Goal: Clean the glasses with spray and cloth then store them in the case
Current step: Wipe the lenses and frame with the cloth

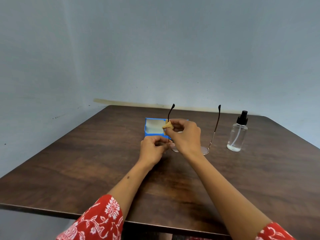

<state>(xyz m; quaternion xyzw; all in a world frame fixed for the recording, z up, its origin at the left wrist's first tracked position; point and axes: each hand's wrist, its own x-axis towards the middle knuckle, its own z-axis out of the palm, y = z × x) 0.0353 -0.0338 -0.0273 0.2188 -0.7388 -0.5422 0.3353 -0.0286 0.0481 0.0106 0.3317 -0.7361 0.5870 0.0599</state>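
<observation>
The wiping stage is judged to be under way. The glasses (pixel 206 149) are held lens-down just above the table (pixel 86 170), toward the middle of its far edge, with both temples raised. The frame's left corner is pinched by the curled fingers of the left hand (pixel 152 149). A bunched tan cloth (pixel 167 126) is pinched in the right hand (pixel 183 134) around the left temple, which seems to be the part being rubbed. Whether spraying is done cannot be told; the bottle (pixel 237 134) stands upright well to the right, nearer the right edge. Storing is not yet done: the case (pixel 152 134) lies open behind the hands.

The frame is thin metal with round lenses and dark, curved temple tips. The bottle is clear plastic with a black pump. The case is blue with a pale lining. The table is dark wood grain with rounded corners.
</observation>
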